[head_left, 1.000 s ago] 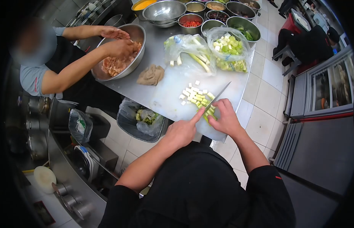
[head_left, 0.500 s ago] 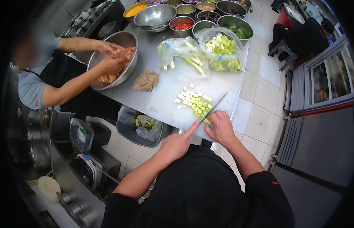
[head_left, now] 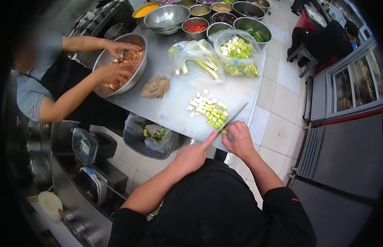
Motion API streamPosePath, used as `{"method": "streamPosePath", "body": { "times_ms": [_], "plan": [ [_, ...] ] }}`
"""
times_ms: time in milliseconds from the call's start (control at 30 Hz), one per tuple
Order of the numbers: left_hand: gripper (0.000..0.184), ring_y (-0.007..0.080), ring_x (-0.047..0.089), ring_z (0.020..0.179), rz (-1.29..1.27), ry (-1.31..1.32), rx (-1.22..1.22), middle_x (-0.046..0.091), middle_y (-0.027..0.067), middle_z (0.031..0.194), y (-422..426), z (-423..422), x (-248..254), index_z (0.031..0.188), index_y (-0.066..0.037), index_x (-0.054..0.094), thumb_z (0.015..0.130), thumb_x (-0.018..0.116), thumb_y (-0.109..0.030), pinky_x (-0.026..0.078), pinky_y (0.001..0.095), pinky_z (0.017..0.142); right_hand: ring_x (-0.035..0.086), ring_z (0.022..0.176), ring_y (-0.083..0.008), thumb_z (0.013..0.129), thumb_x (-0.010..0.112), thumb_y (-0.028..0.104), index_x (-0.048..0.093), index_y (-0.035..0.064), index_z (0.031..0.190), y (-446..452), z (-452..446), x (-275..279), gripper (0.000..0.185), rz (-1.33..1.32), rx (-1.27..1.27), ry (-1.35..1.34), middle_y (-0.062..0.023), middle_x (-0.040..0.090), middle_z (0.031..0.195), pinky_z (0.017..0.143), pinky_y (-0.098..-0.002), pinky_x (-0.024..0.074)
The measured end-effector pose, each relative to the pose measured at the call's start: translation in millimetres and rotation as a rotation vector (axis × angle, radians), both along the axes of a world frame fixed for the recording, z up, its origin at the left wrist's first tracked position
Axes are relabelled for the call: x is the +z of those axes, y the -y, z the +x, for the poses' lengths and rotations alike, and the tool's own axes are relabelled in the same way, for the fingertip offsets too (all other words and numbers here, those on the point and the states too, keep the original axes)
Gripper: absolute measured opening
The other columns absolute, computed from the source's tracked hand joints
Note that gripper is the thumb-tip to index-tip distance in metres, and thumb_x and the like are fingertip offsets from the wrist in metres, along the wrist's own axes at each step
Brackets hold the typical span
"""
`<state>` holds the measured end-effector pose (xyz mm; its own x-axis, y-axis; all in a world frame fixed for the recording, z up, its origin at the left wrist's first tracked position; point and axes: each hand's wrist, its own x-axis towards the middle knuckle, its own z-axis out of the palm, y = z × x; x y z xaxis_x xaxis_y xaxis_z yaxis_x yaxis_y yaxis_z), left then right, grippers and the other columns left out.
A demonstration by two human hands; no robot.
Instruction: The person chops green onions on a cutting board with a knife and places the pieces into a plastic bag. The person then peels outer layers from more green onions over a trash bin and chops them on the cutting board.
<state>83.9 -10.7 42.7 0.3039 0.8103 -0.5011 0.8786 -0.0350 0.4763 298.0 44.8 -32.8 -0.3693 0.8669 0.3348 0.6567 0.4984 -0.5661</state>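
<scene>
My left hand (head_left: pixel 192 155) is wrapped round the knife, its index finger stretched along toward the blade. The knife (head_left: pixel 237 114) points up and to the right over the white cutting board (head_left: pixel 179 119). Beside the blade, the curled fingers of my right hand (head_left: pixel 240 139) press on a leek stalk (head_left: pixel 224 132), mostly hidden under them. Past the knife lies a cluster of cut leek pieces (head_left: pixel 210 109), white at the far side and green nearer the blade. A plastic bag of leek stalks (head_left: pixel 206 68) rests at the back of the board.
A bag of chopped leek (head_left: pixel 240 53) sits at the board's back right. Metal bowls (head_left: pixel 196 29) of ingredients line the far end. At left, a co-worker's hands (head_left: pixel 113 72) are in a bowl of meat (head_left: pixel 144 61). A beige cloth (head_left: pixel 155 87) and a lined bin (head_left: pixel 152 152) are nearby.
The blade has shifted slightly, and less of the leek stalk shows by my right hand. The co-worker's hands have spread apart over the meat. The whole view has shifted a little.
</scene>
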Motion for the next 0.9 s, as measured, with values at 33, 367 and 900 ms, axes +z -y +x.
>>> {"method": "streamPosePath", "body": {
  "times_ms": [33,367,900],
  "plan": [
    [0.074,0.0438,0.067,0.077,0.007,0.012,-0.005,0.068,0.0244,0.083,-6,-1,2,0.16,-0.038,0.018,0.096,0.049,-0.016,0.053,0.0548,0.071,0.057,0.092,-0.034,0.071,0.078,0.009,0.061,0.0045,0.097,-1,-1,1,0.031,0.003,0.003,-0.024,-0.0126,0.058,0.096,0.081,-0.0423,0.0478],
    [0.048,0.0413,0.065,0.079,0.384,-0.135,0.129,0.055,0.0229,0.097,8,-40,30,0.143,-0.032,0.052,0.096,0.058,-0.025,0.053,0.0492,0.069,0.045,0.121,-0.0442,0.071,0.085,0.04,0.058,0.0067,0.13,2,-16,39,0.072,0.215,0.044,-0.018,-0.0226,0.046,0.135,0.103,-0.0567,0.0367],
    [0.05,0.0447,0.065,0.084,0.226,-0.204,0.448,0.061,0.0253,0.097,69,-106,26,0.147,-0.02,0.047,0.099,0.057,-0.028,0.052,0.0534,0.076,0.02,0.145,-0.0556,0.066,0.079,0.071,0.031,0.0007,0.154,-30,-33,13,0.122,-0.053,0.072,0.295,-0.0367,0.02,0.157,0.117,-0.0599,0.022]
  ]
}}
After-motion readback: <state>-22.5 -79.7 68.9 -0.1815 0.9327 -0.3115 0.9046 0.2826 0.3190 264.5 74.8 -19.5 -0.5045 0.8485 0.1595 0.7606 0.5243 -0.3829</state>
